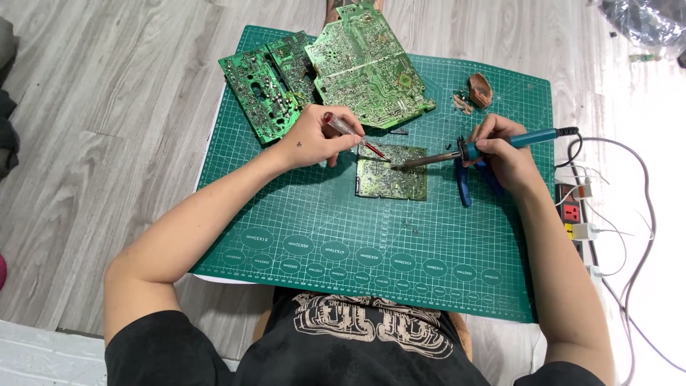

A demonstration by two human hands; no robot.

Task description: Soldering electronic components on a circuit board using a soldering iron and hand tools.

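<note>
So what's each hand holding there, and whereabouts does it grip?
The left hand holds a clear-handled screwdriver by its handle. The right hand holds a blue soldering iron by its handle, tip on the small circuit board.

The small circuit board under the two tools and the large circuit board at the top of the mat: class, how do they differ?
The small circuit board is a squarish rectangle lying alone mid-mat; the large circuit board is irregular in outline and overlaps another board. The soldering iron and red-tipped tool point at the small one; nothing touches the large one. Both are green and lie flat on the cutting mat.
</note>
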